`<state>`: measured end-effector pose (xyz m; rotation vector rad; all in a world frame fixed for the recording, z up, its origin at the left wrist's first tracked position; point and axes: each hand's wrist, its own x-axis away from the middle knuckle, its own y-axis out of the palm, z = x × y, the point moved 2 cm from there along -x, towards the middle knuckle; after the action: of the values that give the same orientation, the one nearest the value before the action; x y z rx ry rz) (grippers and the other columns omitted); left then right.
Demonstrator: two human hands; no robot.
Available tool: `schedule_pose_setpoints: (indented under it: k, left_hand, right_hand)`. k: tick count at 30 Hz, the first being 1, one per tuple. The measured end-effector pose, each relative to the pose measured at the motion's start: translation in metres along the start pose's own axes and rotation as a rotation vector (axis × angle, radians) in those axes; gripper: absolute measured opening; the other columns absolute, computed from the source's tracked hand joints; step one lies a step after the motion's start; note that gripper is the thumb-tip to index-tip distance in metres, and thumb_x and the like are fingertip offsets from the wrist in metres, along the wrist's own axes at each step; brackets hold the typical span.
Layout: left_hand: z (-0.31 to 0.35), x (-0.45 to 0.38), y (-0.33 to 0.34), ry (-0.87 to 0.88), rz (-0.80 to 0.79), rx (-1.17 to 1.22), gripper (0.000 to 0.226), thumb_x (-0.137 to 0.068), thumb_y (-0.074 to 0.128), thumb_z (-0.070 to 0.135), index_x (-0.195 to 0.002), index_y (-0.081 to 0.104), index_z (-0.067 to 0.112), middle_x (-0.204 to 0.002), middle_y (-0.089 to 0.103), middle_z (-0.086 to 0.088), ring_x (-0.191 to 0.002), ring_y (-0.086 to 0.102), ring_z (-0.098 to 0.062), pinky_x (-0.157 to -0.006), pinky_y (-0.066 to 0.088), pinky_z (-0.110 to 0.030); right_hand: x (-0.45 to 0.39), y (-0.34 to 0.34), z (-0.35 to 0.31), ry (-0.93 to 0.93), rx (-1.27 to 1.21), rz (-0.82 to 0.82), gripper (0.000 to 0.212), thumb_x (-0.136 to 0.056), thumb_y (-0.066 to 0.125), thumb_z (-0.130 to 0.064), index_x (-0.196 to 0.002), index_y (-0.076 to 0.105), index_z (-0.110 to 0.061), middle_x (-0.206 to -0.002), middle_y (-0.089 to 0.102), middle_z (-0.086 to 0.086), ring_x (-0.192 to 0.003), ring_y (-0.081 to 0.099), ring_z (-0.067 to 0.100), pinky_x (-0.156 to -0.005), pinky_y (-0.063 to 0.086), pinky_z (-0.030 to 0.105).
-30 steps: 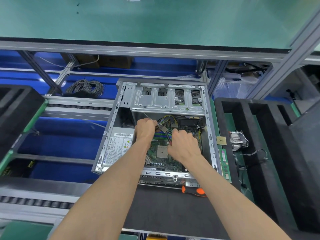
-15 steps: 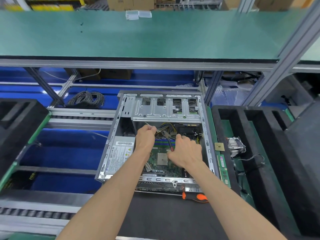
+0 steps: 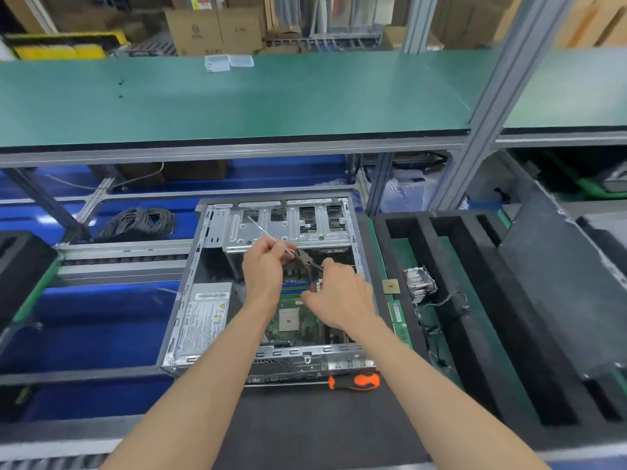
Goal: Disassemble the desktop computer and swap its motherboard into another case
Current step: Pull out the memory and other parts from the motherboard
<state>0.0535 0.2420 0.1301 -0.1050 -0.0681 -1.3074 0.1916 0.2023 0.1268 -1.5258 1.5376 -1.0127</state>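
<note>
The open desktop case [image 3: 190, 300] lies flat on a black mat, its green motherboard [image 3: 291, 325] inside and a silver drive cage [image 3: 288, 228] at the far end. My left hand [image 3: 266, 269] pinches a thin white strip [image 3: 258, 225] that slants up over the cage. My right hand [image 3: 341, 300] grips small pliers [image 3: 307, 261], whose dark jaws point toward the left hand's fingers above the blue memory slots [image 3: 295, 288]. The wires under both hands are mostly hidden.
A power supply [image 3: 203, 317] fills the case's left side. An orange-and-black screwdriver [image 3: 354, 381] lies at the case's near edge. To the right sit a processor chip [image 3: 391, 286], a heatsink [image 3: 419, 283], a memory stick [image 3: 398, 317] and a black foam tray [image 3: 492, 300]. A cable coil [image 3: 139, 222] lies far left.
My view has tilted upward. The white strip in my left hand now reaches further up over the drive cage. Both hands stay close together over the board's far end.
</note>
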Motion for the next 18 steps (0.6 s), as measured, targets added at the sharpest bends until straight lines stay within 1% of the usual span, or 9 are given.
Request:
schedule_pose_setpoints:
  k: [3,5,7,8,10,12,14,16,18]
  left_hand:
    - [0.024,0.000,0.028,0.134,-0.045,-0.129,0.024,-0.092,0.058,0.015,-0.069,0.063,0.016,-0.075,0.071,-0.004,-0.067,0.062,-0.008,-0.067,0.050,-0.025]
    - [0.043,-0.003,0.058,0.272,-0.126,-0.313,0.024,-0.092,0.060,0.020,-0.069,0.064,0.014,-0.065,0.063,-0.001,-0.059,0.053,-0.007,-0.061,0.044,-0.027]
    - [0.061,-0.004,0.094,0.351,-0.255,-0.461,0.029,-0.092,0.061,0.022,-0.063,0.062,0.015,-0.057,0.056,0.006,-0.057,0.048,-0.008,-0.062,0.041,-0.030]
    - [0.068,-0.004,0.113,0.357,-0.324,-0.517,0.030,-0.092,0.062,0.023,-0.064,0.065,0.013,-0.058,0.058,0.006,-0.059,0.050,-0.009,-0.063,0.042,-0.029]
    - [0.076,-0.005,0.146,0.349,-0.428,-0.617,0.030,-0.094,0.064,0.026,-0.073,0.072,0.006,-0.064,0.064,0.000,-0.062,0.053,-0.013,-0.064,0.043,-0.028]
    - [0.079,-0.006,0.168,0.325,-0.489,-0.649,0.025,-0.094,0.068,0.028,-0.080,0.078,0.010,-0.063,0.063,0.003,-0.059,0.052,-0.011,-0.064,0.042,-0.025]
    - [0.081,-0.009,0.182,0.280,-0.542,-0.622,0.017,-0.091,0.072,0.028,-0.086,0.081,0.015,-0.066,0.067,0.005,-0.059,0.055,-0.009,-0.067,0.046,-0.027]
    - [0.081,-0.013,0.192,0.250,-0.621,-0.671,0.014,-0.091,0.072,0.028,-0.092,0.082,0.017,-0.084,0.075,0.003,-0.078,0.065,-0.015,-0.083,0.053,-0.036]
    - [0.082,-0.015,0.199,0.262,-0.715,-0.775,0.019,-0.095,0.067,0.030,-0.105,0.079,0.020,-0.112,0.074,0.005,-0.105,0.065,-0.021,-0.102,0.047,-0.047]
  right_hand:
    - [0.000,-0.021,0.011,0.032,0.023,0.054,0.038,-0.076,0.062,-0.050,-0.091,0.044,-0.020,-0.085,0.047,-0.002,-0.076,0.047,0.029,-0.066,0.038,0.037]
    - [0.000,-0.026,0.019,0.038,0.041,0.044,0.037,-0.077,0.063,-0.048,-0.092,0.044,-0.020,-0.087,0.049,0.001,-0.083,0.054,0.033,-0.067,0.038,0.038]
    - [0.001,-0.025,0.025,0.028,0.062,0.026,0.036,-0.079,0.063,-0.045,-0.095,0.045,-0.019,-0.094,0.057,0.004,-0.091,0.060,0.036,-0.068,0.039,0.039]
    - [0.002,-0.023,0.026,0.018,0.073,0.022,0.035,-0.080,0.063,-0.044,-0.097,0.046,-0.019,-0.097,0.060,0.005,-0.092,0.061,0.036,-0.068,0.040,0.038]
    - [0.003,-0.019,0.028,0.001,0.080,0.027,0.033,-0.081,0.060,-0.043,-0.101,0.050,-0.019,-0.094,0.059,0.003,-0.090,0.063,0.036,-0.067,0.040,0.038]
    - [0.002,-0.016,0.028,-0.017,0.071,0.025,0.032,-0.081,0.056,-0.041,-0.104,0.054,-0.018,-0.092,0.057,0.003,-0.087,0.064,0.036,-0.066,0.039,0.036]
    - [0.002,-0.016,0.028,-0.030,0.070,0.013,0.039,-0.081,0.054,-0.040,-0.111,0.055,-0.016,-0.101,0.061,0.006,-0.089,0.064,0.036,-0.067,0.037,0.037]
    - [0.000,-0.017,0.028,-0.029,0.070,0.008,0.038,-0.082,0.054,-0.038,-0.113,0.054,-0.016,-0.103,0.061,0.006,-0.090,0.063,0.036,-0.068,0.035,0.038]
    - [-0.001,-0.018,0.028,-0.020,0.077,0.010,0.032,-0.082,0.055,-0.037,-0.107,0.056,-0.017,-0.094,0.058,0.004,-0.088,0.063,0.035,-0.066,0.034,0.038]
